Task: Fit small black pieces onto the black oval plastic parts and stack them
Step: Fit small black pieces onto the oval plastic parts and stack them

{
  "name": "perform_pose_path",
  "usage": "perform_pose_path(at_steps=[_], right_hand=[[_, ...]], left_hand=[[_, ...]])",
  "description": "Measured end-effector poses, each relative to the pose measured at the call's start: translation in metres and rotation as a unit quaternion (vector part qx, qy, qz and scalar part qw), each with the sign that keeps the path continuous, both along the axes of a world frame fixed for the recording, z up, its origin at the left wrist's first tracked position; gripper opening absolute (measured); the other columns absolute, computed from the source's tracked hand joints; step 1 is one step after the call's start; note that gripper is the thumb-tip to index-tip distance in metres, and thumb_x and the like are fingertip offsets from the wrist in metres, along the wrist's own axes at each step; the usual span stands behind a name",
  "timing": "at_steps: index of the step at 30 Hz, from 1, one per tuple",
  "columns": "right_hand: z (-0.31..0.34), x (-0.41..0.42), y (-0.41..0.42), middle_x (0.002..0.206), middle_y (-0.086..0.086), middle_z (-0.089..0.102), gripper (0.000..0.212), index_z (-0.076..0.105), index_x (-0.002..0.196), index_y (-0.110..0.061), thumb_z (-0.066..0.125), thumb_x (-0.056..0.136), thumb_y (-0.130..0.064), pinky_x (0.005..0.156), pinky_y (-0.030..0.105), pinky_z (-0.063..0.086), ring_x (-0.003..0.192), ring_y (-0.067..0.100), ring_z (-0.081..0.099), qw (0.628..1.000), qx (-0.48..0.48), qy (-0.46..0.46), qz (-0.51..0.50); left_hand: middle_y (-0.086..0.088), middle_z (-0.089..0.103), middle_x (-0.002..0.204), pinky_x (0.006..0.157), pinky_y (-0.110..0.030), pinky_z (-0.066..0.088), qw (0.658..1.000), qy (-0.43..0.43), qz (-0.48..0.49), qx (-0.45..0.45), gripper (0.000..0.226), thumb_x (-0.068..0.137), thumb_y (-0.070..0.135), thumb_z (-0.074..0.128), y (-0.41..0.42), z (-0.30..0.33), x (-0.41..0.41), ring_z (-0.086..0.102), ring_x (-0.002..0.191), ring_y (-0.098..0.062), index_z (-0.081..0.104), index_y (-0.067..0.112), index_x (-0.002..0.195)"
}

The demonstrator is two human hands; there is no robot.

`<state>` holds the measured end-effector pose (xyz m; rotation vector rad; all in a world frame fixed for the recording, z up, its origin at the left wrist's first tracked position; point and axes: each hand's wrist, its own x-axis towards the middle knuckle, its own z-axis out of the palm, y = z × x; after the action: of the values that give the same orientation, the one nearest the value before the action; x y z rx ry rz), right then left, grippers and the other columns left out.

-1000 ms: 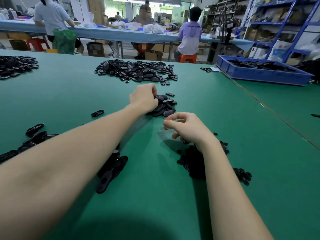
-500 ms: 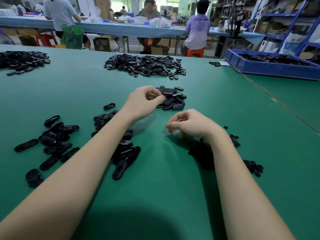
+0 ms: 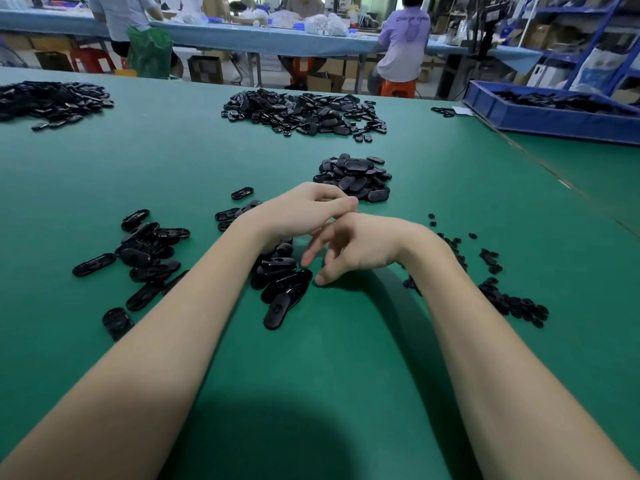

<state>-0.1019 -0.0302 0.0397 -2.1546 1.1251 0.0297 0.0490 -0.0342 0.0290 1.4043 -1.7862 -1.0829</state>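
My left hand (image 3: 301, 216) hovers at the table's middle with its fingers loosely curled and the thumb pointing right; nothing shows in it. My right hand (image 3: 356, 245) lies just below and touches it, its blurred fingers hanging down beside a loose heap of black oval parts (image 3: 282, 282). A neat pile of oval parts (image 3: 353, 178) sits just beyond both hands. More oval parts (image 3: 149, 247) lie scattered to the left. The small black pieces (image 3: 512, 303) are strewn to the right of my right forearm.
A big heap of black parts (image 3: 304, 112) lies at the back middle and another heap (image 3: 52, 98) at the far left. A blue bin (image 3: 554, 121) with parts stands at the back right. Several people work at a blue table (image 3: 242, 38) behind.
My left hand has pulled back from the far pile toward me. My right hand has shifted left to meet it, its fingers now spread downward. The camera has tilted down.
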Motion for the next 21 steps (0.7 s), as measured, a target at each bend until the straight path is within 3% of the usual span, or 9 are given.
perform_pose_path(at_steps=[3,6,9,12,14,18,21], right_hand=[[-0.003,0.007,0.002,0.083,-0.014,0.06,0.019,0.073,0.094,-0.042,0.085,0.082,-0.033,0.07,0.018,0.04,0.075,0.001,0.054,1.0,-0.013,0.008,0.006],[-0.002,0.006,0.002,0.079,-0.009,0.065,0.018,0.072,0.088,-0.035,0.087,0.079,-0.034,0.068,0.021,0.041,0.071,0.007,0.057,1.0,-0.018,0.018,-0.003],[0.0,0.0,-0.001,0.071,-0.014,0.069,0.016,0.069,0.086,-0.026,0.084,0.082,-0.02,0.062,0.02,0.044,0.063,0.007,0.059,1.0,0.015,-0.006,-0.009],[0.004,-0.008,-0.004,0.066,-0.016,0.066,0.014,0.069,0.087,-0.023,0.078,0.086,-0.013,0.054,0.018,0.042,0.058,0.004,0.059,0.999,0.019,-0.032,-0.016],[0.007,-0.014,-0.005,0.065,-0.015,0.065,0.012,0.069,0.088,-0.024,0.077,0.086,-0.014,0.054,0.019,0.041,0.058,0.004,0.058,0.999,0.011,-0.042,-0.024],[0.011,-0.032,-0.009,0.064,-0.015,0.065,0.009,0.074,0.093,-0.022,0.079,0.085,-0.019,0.053,0.019,0.04,0.057,0.005,0.055,0.997,-0.018,-0.055,-0.06],[0.013,-0.05,-0.012,0.066,-0.016,0.067,0.008,0.076,0.091,-0.022,0.077,0.087,-0.016,0.048,0.013,0.04,0.055,0.001,0.055,0.988,-0.051,-0.092,-0.115]], left_hand=[[0.0,0.075,0.105,0.075,-0.023,0.05,1.0,-0.005,0.005,0.001,0.03,0.102,0.043,0.053,0.0,0.0,0.001,0.062,0.077,-0.008,0.073,0.021,0.101],[-0.009,0.073,0.105,0.068,-0.016,0.05,1.0,-0.014,0.006,0.005,0.037,0.104,0.044,0.049,-0.001,-0.002,0.0,0.06,0.071,-0.006,0.071,0.014,0.107],[-0.001,0.068,0.086,0.055,-0.009,0.046,1.0,-0.017,0.005,0.009,0.04,0.105,0.044,0.047,-0.002,-0.005,-0.001,0.057,0.058,0.002,0.069,0.011,0.106],[0.011,0.069,0.071,0.052,-0.009,0.044,1.0,-0.01,-0.003,0.023,0.036,0.105,0.045,0.044,-0.001,-0.007,-0.001,0.057,0.054,0.004,0.069,0.021,0.094],[0.011,0.072,0.071,0.055,-0.01,0.045,1.0,-0.002,-0.007,0.029,0.038,0.106,0.045,0.041,0.0,-0.007,-0.001,0.059,0.055,0.002,0.069,0.022,0.095],[0.001,0.073,0.088,0.076,-0.028,0.052,0.998,0.013,-0.006,0.06,0.044,0.107,0.047,0.038,-0.001,-0.005,-0.002,0.064,0.072,-0.012,0.069,0.018,0.098],[-0.005,0.074,0.1,0.073,-0.026,0.053,0.997,0.013,-0.005,0.076,0.04,0.107,0.04,0.04,0.0,-0.003,-0.003,0.07,0.081,-0.014,0.071,0.016,0.104]])
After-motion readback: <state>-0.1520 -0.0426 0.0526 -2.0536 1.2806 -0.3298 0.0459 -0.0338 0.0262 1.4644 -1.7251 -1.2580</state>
